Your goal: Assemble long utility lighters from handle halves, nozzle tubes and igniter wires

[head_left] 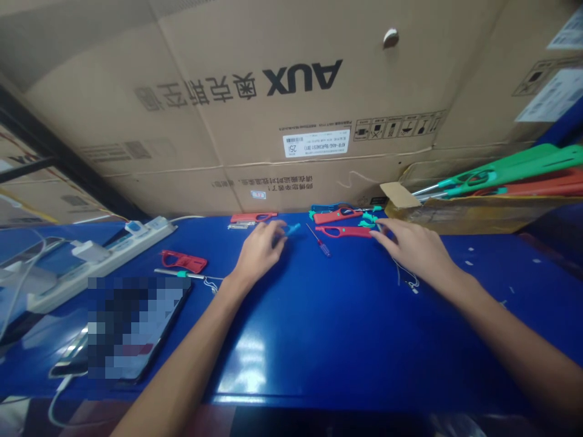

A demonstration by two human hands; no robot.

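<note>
My left hand (262, 250) has its fingers closed at the middle back of the blue table. A small, blurred light-blue piece (293, 229) sticks out at its fingertips. My right hand (412, 246) has thumb and fingers drawn together by teal-green small parts (368, 220) and the right end of a red lighter shell (344, 232); what it grips is hidden. Between the hands lies a purple-handled screwdriver (323, 248). Behind it is another red lighter shell (336, 215). Beyond my left hand rest a red shell half (248, 217) and thin silvery pieces (241, 226).
A cardboard box (455, 216) at right holds green lighters (514, 167). A large carton (255, 127) walls off the back. On the left are a red shell half (184, 261), a metal rod with wires (180, 274), a power strip (109, 258) and a pixelated device (141, 328).
</note>
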